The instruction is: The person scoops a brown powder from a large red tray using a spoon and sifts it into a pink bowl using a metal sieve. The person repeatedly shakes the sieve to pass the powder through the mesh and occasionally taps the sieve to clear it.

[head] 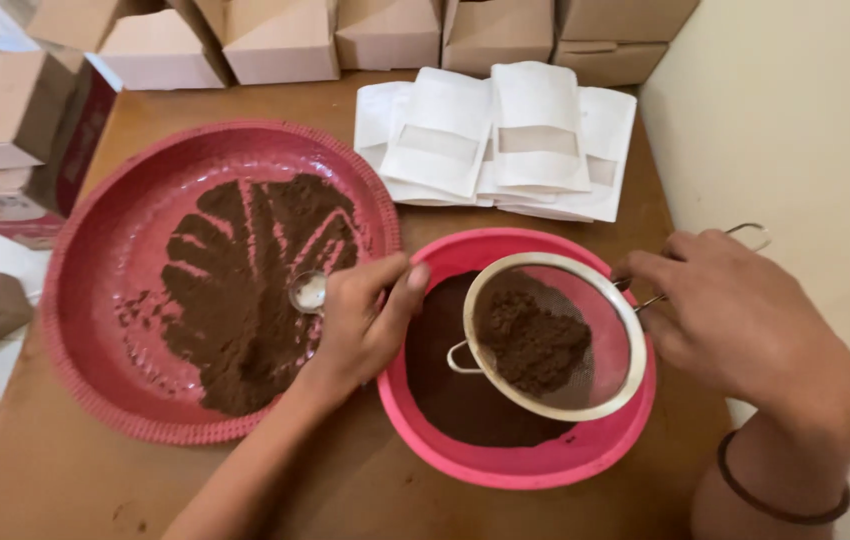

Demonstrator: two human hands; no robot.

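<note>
My left hand [365, 318] grips a small metal spoon [307, 291], its bowl over the brown powder [245, 280] spread on a large red round tray [115, 250]. My right hand [735, 315] holds the wire handle [750, 235] of a metal mesh sieve [585, 385]. The sieve rests over a pink plastic bowl [505, 465] and carries a clump of brown powder [535, 345]. Finer dark powder [445, 395] lies in the bowl under it. Finger tracks mark the powder on the tray.
A stack of white window pouches [495, 135] lies behind the bowl. Brown cardboard boxes [275, 40] line the back edge and more boxes [5, 110] stand at the left. The wooden table [55, 480] ends at a pale wall [795, 110] on the right.
</note>
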